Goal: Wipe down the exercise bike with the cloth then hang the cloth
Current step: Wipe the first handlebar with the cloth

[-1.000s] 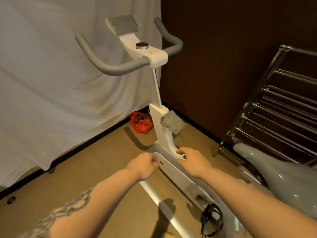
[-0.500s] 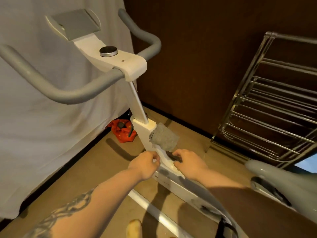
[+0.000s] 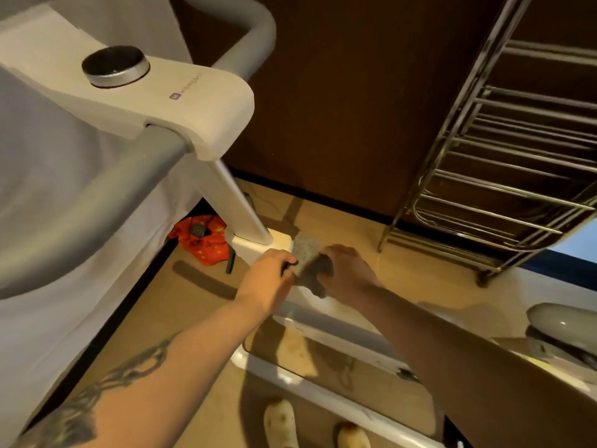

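Note:
The white exercise bike (image 3: 200,101) fills the left and middle, with grey handlebars, a round dial on its console and a slanted post going down to the frame. A grey cloth (image 3: 308,258) hangs at the base of that post. My left hand (image 3: 266,279) pinches the cloth's left edge. My right hand (image 3: 347,273) grips its right side, fingers curled over it. The grey saddle (image 3: 563,321) shows at the right edge.
A chrome rack (image 3: 504,185) with several horizontal bars stands at the right against the dark brown wall. A red bag (image 3: 202,239) lies on the floor behind the post. A white sheet hangs at the left. My feet show at the bottom.
I have leaned in closer to the bike. Both hands moved up from the frame to the cloth and took hold of it.

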Demonstrator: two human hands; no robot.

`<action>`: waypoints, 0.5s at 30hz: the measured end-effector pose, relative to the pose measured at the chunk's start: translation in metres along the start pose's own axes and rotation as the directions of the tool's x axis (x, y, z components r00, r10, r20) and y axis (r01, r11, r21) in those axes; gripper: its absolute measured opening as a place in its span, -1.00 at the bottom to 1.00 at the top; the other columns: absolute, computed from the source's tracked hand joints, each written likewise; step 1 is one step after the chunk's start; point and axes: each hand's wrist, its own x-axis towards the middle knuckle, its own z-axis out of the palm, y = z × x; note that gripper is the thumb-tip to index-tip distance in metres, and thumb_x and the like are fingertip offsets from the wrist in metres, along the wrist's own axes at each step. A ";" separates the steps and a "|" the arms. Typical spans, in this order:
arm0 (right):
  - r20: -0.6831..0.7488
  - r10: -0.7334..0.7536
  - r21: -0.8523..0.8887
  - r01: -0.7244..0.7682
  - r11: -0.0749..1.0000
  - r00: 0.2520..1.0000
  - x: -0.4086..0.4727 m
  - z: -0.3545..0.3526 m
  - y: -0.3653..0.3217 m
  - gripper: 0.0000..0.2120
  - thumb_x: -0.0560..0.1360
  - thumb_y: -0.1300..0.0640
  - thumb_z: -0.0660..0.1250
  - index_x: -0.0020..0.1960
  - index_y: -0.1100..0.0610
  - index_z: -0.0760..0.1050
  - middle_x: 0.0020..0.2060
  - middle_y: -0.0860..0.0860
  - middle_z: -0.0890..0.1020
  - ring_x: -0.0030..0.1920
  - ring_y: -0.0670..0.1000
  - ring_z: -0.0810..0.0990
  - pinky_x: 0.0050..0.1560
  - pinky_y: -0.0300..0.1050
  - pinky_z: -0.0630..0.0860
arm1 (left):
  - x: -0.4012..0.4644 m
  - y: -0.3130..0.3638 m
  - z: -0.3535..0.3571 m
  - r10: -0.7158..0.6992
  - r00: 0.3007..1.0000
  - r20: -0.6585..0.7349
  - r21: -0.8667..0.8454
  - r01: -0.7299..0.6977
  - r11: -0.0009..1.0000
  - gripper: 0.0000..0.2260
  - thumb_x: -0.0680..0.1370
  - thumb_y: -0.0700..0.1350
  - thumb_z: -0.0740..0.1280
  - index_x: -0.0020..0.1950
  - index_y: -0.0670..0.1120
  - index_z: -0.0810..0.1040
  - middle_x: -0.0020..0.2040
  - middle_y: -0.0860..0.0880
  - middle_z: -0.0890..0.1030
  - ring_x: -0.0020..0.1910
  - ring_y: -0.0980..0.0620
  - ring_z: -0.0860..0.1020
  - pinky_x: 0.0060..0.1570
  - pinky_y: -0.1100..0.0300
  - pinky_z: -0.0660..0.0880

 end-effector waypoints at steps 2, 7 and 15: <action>-0.003 0.001 -0.005 -0.001 1.000 1.000 0.007 0.006 0.003 -0.55 0.45 0.02 0.36 0.31 -0.14 0.38 0.18 -0.10 0.49 0.17 0.02 0.49 0.14 0.04 0.54 | 0.009 -0.002 0.006 0.103 0.995 0.001 0.007 -0.103 0.995 -0.75 0.59 -0.21 0.24 0.23 -0.08 0.56 0.18 -0.05 0.56 0.17 -0.02 0.51 0.17 0.23 0.40; 0.035 0.073 -0.019 -0.072 0.997 0.997 0.018 0.017 0.020 -0.41 0.44 -0.04 0.41 0.41 -0.09 0.30 0.25 -0.06 0.49 0.25 0.04 0.44 0.21 0.06 0.48 | 0.016 -0.004 0.024 0.159 0.987 -0.032 -0.072 -0.160 0.984 -0.72 0.54 -0.28 0.25 0.23 -0.14 0.55 0.19 -0.06 0.55 0.17 0.02 0.50 0.20 0.21 0.42; -0.070 0.082 0.042 -0.079 0.996 0.994 0.016 0.013 0.024 -0.66 0.45 0.15 0.42 0.20 0.00 0.49 0.04 -0.01 0.57 0.05 0.04 0.52 0.06 -0.05 0.51 | 0.007 -0.006 0.027 0.140 0.989 -0.044 -0.090 -0.143 0.986 -0.72 0.53 -0.26 0.26 0.22 -0.09 0.55 0.18 -0.01 0.53 0.14 0.06 0.50 0.15 0.19 0.46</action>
